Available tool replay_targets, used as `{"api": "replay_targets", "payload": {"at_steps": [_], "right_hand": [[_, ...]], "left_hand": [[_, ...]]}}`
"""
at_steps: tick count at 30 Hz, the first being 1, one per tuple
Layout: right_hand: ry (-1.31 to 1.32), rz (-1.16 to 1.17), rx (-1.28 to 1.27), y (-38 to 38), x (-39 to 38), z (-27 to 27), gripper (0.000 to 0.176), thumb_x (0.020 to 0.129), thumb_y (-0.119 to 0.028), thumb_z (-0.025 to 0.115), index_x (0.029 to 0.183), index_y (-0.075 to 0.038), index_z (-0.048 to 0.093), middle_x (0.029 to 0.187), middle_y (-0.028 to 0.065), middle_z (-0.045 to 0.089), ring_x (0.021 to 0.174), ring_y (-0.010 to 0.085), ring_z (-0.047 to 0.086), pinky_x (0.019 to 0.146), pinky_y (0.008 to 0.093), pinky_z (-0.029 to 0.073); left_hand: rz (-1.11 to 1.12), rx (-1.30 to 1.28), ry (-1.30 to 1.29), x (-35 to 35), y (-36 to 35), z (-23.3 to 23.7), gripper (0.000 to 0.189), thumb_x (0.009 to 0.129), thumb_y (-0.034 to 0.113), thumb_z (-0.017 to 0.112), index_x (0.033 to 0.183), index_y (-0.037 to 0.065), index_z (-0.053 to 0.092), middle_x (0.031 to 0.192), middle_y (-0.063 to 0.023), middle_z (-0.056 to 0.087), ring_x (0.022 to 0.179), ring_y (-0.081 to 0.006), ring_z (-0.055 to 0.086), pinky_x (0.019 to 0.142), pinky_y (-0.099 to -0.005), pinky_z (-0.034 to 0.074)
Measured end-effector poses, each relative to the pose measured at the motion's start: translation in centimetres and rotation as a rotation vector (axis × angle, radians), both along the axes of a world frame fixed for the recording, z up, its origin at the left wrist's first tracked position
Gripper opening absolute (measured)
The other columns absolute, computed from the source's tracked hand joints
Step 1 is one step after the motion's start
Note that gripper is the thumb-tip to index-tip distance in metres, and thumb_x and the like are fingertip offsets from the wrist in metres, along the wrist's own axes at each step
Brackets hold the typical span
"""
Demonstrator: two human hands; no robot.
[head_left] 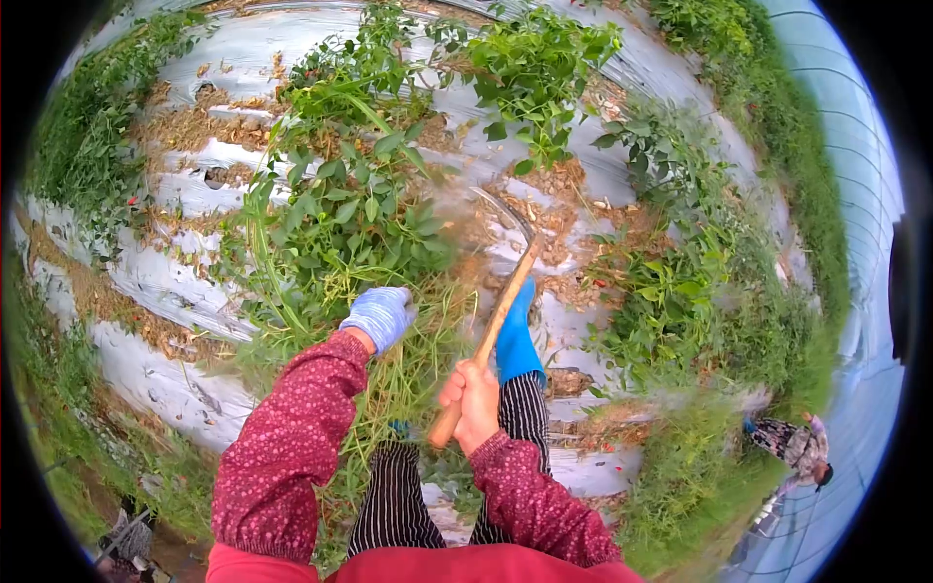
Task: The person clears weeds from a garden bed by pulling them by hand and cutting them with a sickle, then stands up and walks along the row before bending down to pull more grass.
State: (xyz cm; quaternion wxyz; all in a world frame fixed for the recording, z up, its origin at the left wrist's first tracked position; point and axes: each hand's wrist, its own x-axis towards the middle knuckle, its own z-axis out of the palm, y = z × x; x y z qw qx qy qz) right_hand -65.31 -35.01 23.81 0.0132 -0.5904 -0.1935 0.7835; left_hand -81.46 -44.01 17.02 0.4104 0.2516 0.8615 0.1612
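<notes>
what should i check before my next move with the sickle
1. Right hand closed round the sickle handle: ok
2. Blade apart from left hand: ok
3. Left hand's grip on the grass: cannot tell, fingertips hidden
4. Both hands gloved: not ok, right is bare
5. Blue boot safely below sickle: cannot tell, height unclear
6. Other person out of reach: ok, well off right
</notes>
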Motion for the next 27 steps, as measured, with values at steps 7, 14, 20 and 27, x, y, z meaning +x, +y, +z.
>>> {"api": "replay_targets", "payload": {"at_steps": [7,14,20,27], "right_hand": [[-0.091,0.011,0.052,2.9,-5.3,-8.2,0.008,0.086,-0.004,0.045,0.087,-0.008,0.038,0.064,0.0013,0.041,0.048,0.0119,0.040,0.042,0.0286,0.039],[-0.164,0.008,-0.185,6.7,-9.1,-9.3,0.009,0.084,-0.009,0.048,0.086,-0.009,0.039,0.064,-0.0005,0.037,0.051,0.0111,0.038,0.048,0.0298,0.038],[-0.210,-0.031,-0.341,7.6,-10.6,-9.0,0.009,0.084,-0.009,0.049,0.087,-0.009,0.041,0.066,-0.0012,0.037,0.053,0.0116,0.039,0.051,0.0309,0.040],[-0.189,-0.103,-0.515,8.2,-11.7,-8.6,0.009,0.087,-0.007,0.049,0.088,-0.011,0.042,0.067,-0.0005,0.039,0.055,0.0129,0.041,0.052,0.0318,0.040]], "left_hand": [[0.412,0.217,-0.118,-7.0,7.5,-3.0,0.026,0.082,0.027,0.064,0.086,0.001,0.063,0.073,-0.0169,0.062,0.066,-0.0278,0.059,0.064,-0.0367,0.048],[0.079,-0.064,0.251,-17.1,16.9,-11.9,0.022,0.085,0.020,0.056,0.098,0.002,0.060,0.094,-0.0202,0.061,0.088,-0.0349,0.060,0.079,-0.0426,0.047],[-0.350,-0.207,0.823,-25.1,20.0,-17.2,0.040,0.083,0.007,0.050,0.123,0.003,0.047,0.133,-0.0179,0.043,0.121,-0.0311,0.045,0.101,-0.0411,0.038],[-0.293,-0.462,0.901,-28.3,18.4,-21.6,0.046,0.086,0.011,0.049,0.130,0.001,0.039,0.134,-0.0179,0.043,0.129,-0.0279,0.036,0.110,-0.0394,0.025]]}}
